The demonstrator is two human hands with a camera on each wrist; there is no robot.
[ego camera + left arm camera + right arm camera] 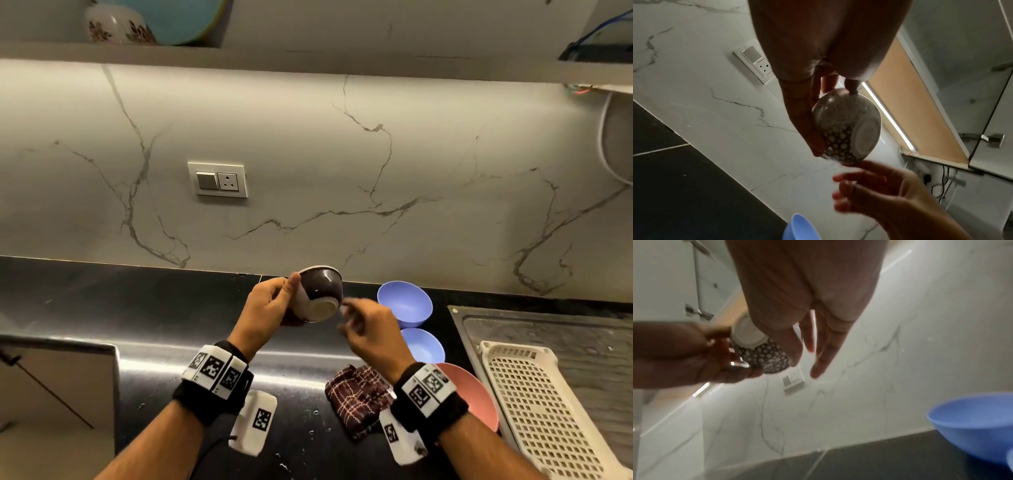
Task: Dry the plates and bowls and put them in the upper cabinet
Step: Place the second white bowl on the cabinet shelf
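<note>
The left hand (270, 301) clamps its grip on a dotted dark bowl (320, 294) held tilted above the surface (137, 308); the right hand (371, 334) beside it has loose, parted fingers.

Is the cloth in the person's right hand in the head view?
No, the cloth lies on the counter below the right hand, which holds nothing, beside the bowl in the left hand.

My right hand (807, 305) hangs loose-fingered; at nine o'clock my left hand (684, 353) grips the dotted bowl (764, 356); blue bowl (972, 426) at four.
</note>
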